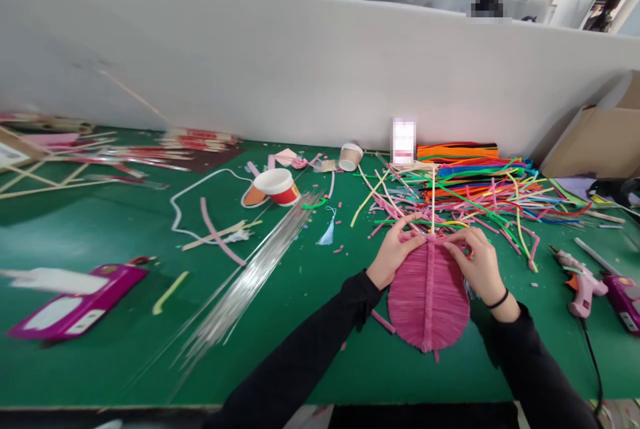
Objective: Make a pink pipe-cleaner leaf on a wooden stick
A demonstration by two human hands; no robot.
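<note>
A dark pink, leaf-shaped fan (407, 292), seemingly built from rows of fuzzy pipe cleaners, lies on the green table with a raised rib down its middle. A pale thin stick (433, 199) runs out of its top end. My left hand (395, 252) pinches the fan's upper left edge beside the rib, thumb on top. On the other side, my right hand (476, 262) has thumb and forefinger closed on a short pink pipe cleaner (443, 240) at the top edge. My fingers partly hide that edge.
Many coloured pipe cleaners (480, 192) are heaped behind the fan. At right are a pink glue gun (583, 282) with a cord and a cardboard box (595, 136). Thin metallic rods (260, 276), a paper cup (285, 188), a pale blue tassel (327, 229) and a purple package (95, 302) lie leftward.
</note>
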